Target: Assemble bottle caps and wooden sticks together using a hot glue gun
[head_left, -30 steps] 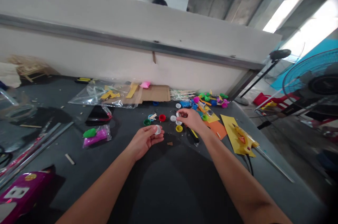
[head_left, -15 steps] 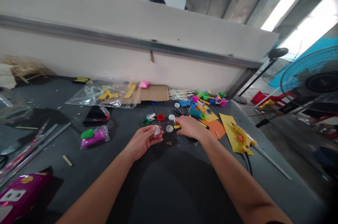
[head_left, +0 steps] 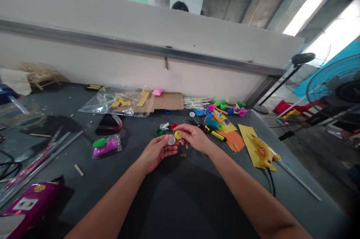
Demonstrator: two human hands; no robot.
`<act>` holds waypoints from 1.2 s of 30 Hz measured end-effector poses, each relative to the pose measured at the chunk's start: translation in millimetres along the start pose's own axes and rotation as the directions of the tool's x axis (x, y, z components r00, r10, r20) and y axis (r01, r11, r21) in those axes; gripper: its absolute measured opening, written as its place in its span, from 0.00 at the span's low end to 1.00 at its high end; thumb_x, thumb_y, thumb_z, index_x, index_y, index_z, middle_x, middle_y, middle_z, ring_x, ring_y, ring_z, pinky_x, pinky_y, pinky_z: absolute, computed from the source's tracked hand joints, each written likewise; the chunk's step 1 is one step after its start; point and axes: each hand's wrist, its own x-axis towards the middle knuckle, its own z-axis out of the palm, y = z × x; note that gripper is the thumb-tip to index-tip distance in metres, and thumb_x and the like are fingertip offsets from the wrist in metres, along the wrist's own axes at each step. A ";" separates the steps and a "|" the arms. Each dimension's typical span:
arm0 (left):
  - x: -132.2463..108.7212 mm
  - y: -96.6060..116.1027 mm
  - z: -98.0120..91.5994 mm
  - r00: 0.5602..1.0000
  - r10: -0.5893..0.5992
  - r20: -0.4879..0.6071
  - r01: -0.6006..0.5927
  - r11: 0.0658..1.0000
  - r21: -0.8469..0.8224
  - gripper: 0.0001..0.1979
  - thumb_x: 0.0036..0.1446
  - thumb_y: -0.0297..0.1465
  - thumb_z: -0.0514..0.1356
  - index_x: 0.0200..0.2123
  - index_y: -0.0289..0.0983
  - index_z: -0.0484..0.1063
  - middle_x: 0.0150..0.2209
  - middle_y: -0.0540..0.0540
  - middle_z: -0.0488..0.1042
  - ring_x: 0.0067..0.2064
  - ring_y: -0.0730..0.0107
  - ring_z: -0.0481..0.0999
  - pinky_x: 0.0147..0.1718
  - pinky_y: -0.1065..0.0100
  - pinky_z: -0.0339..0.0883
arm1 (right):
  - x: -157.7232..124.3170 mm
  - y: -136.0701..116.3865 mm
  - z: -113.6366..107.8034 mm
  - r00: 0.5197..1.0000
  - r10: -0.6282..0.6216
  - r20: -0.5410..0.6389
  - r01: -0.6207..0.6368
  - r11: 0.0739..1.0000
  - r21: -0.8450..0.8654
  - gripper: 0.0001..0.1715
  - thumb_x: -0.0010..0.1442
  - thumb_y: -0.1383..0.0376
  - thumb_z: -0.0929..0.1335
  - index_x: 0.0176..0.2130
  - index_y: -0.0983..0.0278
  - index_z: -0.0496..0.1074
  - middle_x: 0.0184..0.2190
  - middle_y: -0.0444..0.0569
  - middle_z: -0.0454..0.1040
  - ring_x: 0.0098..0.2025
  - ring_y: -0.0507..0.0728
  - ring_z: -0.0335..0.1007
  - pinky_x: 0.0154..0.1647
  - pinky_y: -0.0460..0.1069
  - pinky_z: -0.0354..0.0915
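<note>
My left hand (head_left: 157,152) is closed on a white bottle cap (head_left: 171,140), pinched between thumb and fingers. Close beside it, my right hand (head_left: 194,137) grips a yellow bottle cap (head_left: 177,134) by its edge. The two caps are held side by side just above the dark table. Behind my hands lie a green cap (head_left: 159,132), a blue cap (head_left: 162,127) with a small pale stick piece across it, and a red cap (head_left: 174,126), partly hidden by my right hand. A small brown scrap (head_left: 183,155) rests just in front.
To the right are a yellow-black cutter (head_left: 218,134), orange paper (head_left: 234,141) and a yellow glue gun (head_left: 263,151) with its cord. Left of my hands are a purple clay packet (head_left: 108,146), a phone (head_left: 108,124) and a magenta device (head_left: 32,201). A white partition (head_left: 126,68) stands behind.
My right hand has moved left toward my left hand and now holds the yellow cap. The view has shifted slightly, so the table things appear further right.
</note>
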 end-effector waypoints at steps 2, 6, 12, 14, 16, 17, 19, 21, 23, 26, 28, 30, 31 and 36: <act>0.3 -0.3 -0.3 1.000 0.003 0.006 -0.003 1.000 -0.008 0.13 0.56 0.34 0.58 0.38 0.29 0.73 0.36 0.37 0.77 0.35 0.67 0.77 0.38 0.64 0.73 | 1.1 6.4 5.5 0.999 -0.015 0.029 0.014 0.999 0.041 0.15 0.57 0.64 0.63 0.45 0.62 0.69 0.23 0.42 0.66 0.24 0.50 0.65 0.19 0.44 0.64; 0.4 -1.4 -2.0 1.000 0.013 -0.022 -0.014 1.000 -0.026 0.12 0.56 0.34 0.58 0.37 0.29 0.73 0.32 0.39 0.77 0.34 0.68 0.77 0.38 0.66 0.73 | 0.9 14.6 7.6 1.000 -0.004 0.024 0.005 1.000 -0.026 0.23 0.50 0.66 0.70 0.48 0.60 0.69 0.32 0.44 0.71 0.27 0.50 0.68 0.25 0.45 0.68; 0.3 -2.2 -2.3 0.999 0.032 -0.032 -0.033 0.999 -0.033 0.11 0.52 0.31 0.62 0.39 0.32 0.72 0.35 0.42 0.77 0.34 0.70 0.77 0.37 0.67 0.73 | -4.6 -1.5 6.2 0.983 -0.155 -0.095 0.109 0.923 -0.369 0.17 0.55 0.63 0.68 0.45 0.61 0.71 0.35 0.46 0.73 0.33 0.52 0.68 0.34 0.47 0.66; 0.4 -2.6 -2.2 0.997 0.056 -0.047 -0.059 0.997 -0.051 0.12 0.49 0.28 0.64 0.39 0.34 0.71 0.34 0.45 0.76 0.34 0.72 0.77 0.38 0.67 0.73 | -6.9 -8.1 8.3 0.962 -0.260 -0.085 0.197 0.874 -0.444 0.16 0.55 0.63 0.68 0.45 0.60 0.72 0.38 0.47 0.71 0.39 0.53 0.67 0.40 0.48 0.64; 0.7 -3.1 -2.7 0.997 0.069 -0.046 -0.072 0.995 -0.066 0.13 0.48 0.27 0.65 0.38 0.34 0.71 0.35 0.46 0.76 0.34 0.72 0.77 0.39 0.67 0.72 | -8.7 -12.1 11.0 0.944 -0.324 -0.058 0.257 0.837 -0.482 0.16 0.55 0.65 0.68 0.46 0.59 0.72 0.40 0.49 0.70 0.43 0.55 0.66 0.43 0.49 0.63; 0.9 -3.5 -3.0 0.997 0.070 -0.041 -0.073 0.995 -0.070 0.13 0.47 0.26 0.66 0.39 0.34 0.71 0.36 0.46 0.76 0.35 0.72 0.77 0.40 0.67 0.72 | -9.4 -13.1 12.4 0.938 -0.343 -0.047 0.278 0.827 -0.490 0.17 0.55 0.66 0.68 0.46 0.59 0.71 0.41 0.49 0.69 0.44 0.55 0.65 0.44 0.50 0.62; 1.4 -4.1 -3.9 0.997 0.069 -0.034 -0.071 0.995 -0.072 0.14 0.47 0.26 0.66 0.39 0.34 0.71 0.38 0.44 0.76 0.36 0.72 0.77 0.41 0.68 0.71 | -10.1 -13.6 14.5 0.928 -0.372 -0.026 0.313 0.815 -0.487 0.17 0.56 0.68 0.68 0.46 0.60 0.70 0.41 0.49 0.70 0.45 0.55 0.65 0.46 0.51 0.61; 1.6 -4.6 -4.5 0.997 0.068 -0.034 -0.070 0.995 -0.074 0.14 0.47 0.25 0.65 0.40 0.33 0.71 0.38 0.43 0.76 0.37 0.71 0.77 0.42 0.68 0.71 | -10.3 -13.3 15.9 0.919 -0.395 -0.021 0.337 0.810 -0.480 0.16 0.56 0.69 0.67 0.46 0.60 0.70 0.42 0.50 0.70 0.45 0.55 0.66 0.47 0.51 0.61; 1.6 -4.8 -4.9 0.997 0.068 -0.031 -0.070 0.995 -0.075 0.14 0.48 0.25 0.65 0.40 0.32 0.72 0.38 0.43 0.77 0.38 0.70 0.77 0.43 0.68 0.71 | -10.2 -12.7 16.8 0.913 -0.407 -0.021 0.348 0.806 -0.479 0.16 0.55 0.69 0.67 0.46 0.61 0.70 0.42 0.50 0.71 0.45 0.55 0.66 0.47 0.51 0.61; 1.2 -4.7 -5.1 0.998 0.064 -0.026 -0.066 0.995 -0.077 0.14 0.48 0.25 0.65 0.40 0.31 0.72 0.38 0.42 0.77 0.37 0.71 0.77 0.43 0.69 0.71 | -10.0 -11.6 17.8 0.907 -0.421 -0.015 0.360 0.793 -0.491 0.16 0.55 0.69 0.68 0.45 0.62 0.71 0.42 0.50 0.72 0.46 0.55 0.66 0.49 0.51 0.61; 1.0 -4.4 -5.1 0.998 0.061 -0.036 -0.064 0.994 -0.084 0.14 0.48 0.25 0.65 0.40 0.31 0.72 0.38 0.42 0.77 0.37 0.71 0.77 0.42 0.70 0.71 | -10.0 -10.6 18.7 0.900 -0.436 -0.018 0.370 0.784 -0.499 0.16 0.55 0.70 0.68 0.45 0.62 0.71 0.42 0.50 0.72 0.46 0.55 0.66 0.50 0.51 0.61; 0.7 -3.9 -5.1 0.998 0.053 -0.044 -0.057 0.994 -0.091 0.14 0.47 0.25 0.66 0.40 0.31 0.73 0.38 0.43 0.77 0.36 0.72 0.77 0.42 0.70 0.71 | -10.1 -9.8 19.7 0.893 -0.450 -0.026 0.379 0.780 -0.498 0.17 0.55 0.71 0.68 0.45 0.61 0.71 0.42 0.50 0.73 0.47 0.55 0.66 0.50 0.51 0.61; 0.6 -3.5 -5.1 0.998 0.050 -0.041 -0.054 0.994 -0.093 0.14 0.47 0.24 0.66 0.40 0.31 0.73 0.37 0.43 0.77 0.35 0.73 0.77 0.41 0.70 0.71 | -10.3 -9.4 20.3 0.891 -0.453 -0.031 0.380 0.781 -0.497 0.17 0.55 0.71 0.67 0.46 0.61 0.71 0.42 0.49 0.73 0.47 0.55 0.66 0.50 0.51 0.61; -0.6 -1.6 -4.0 0.998 0.051 -0.023 -0.053 0.993 -0.104 0.12 0.48 0.26 0.65 0.38 0.31 0.73 0.33 0.45 0.77 0.33 0.73 0.77 0.40 0.69 0.72 | -11.3 -7.4 23.4 0.887 -0.456 -0.065 0.365 0.782 -0.506 0.18 0.55 0.71 0.67 0.47 0.59 0.71 0.43 0.49 0.73 0.47 0.55 0.66 0.49 0.52 0.61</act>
